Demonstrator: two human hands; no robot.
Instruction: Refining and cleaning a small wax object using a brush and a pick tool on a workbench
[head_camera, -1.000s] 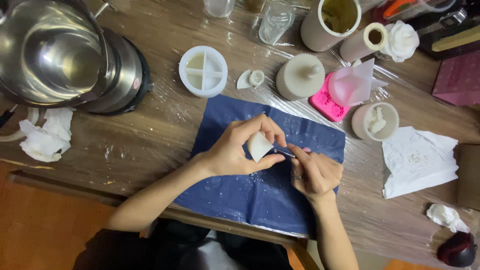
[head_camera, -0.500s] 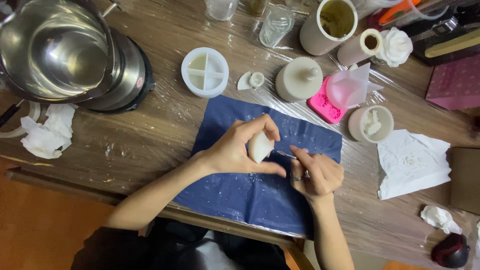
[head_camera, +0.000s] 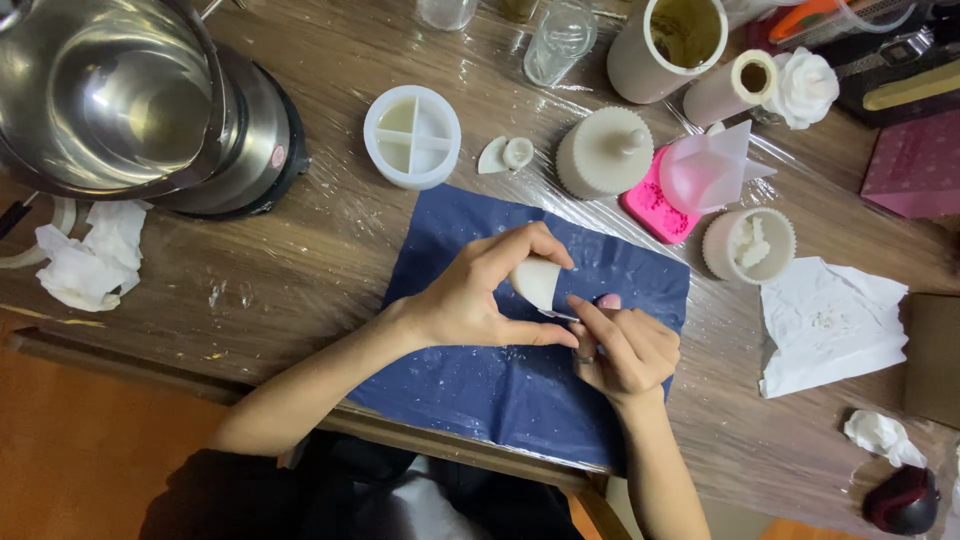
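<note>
The left hand (head_camera: 470, 300) has turned the small white wax piece (head_camera: 537, 282) slightly between its fingers (head_camera: 545, 245), and the right hand (head_camera: 625, 350) has slid its thin blade (head_camera: 560, 316) closer beneath it.

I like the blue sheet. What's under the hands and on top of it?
The blue sheet lies on the wooden table, dotted with white crumbs. The left hand holds a white piece above it. Whatever lies beneath the hands is covered.
</note>
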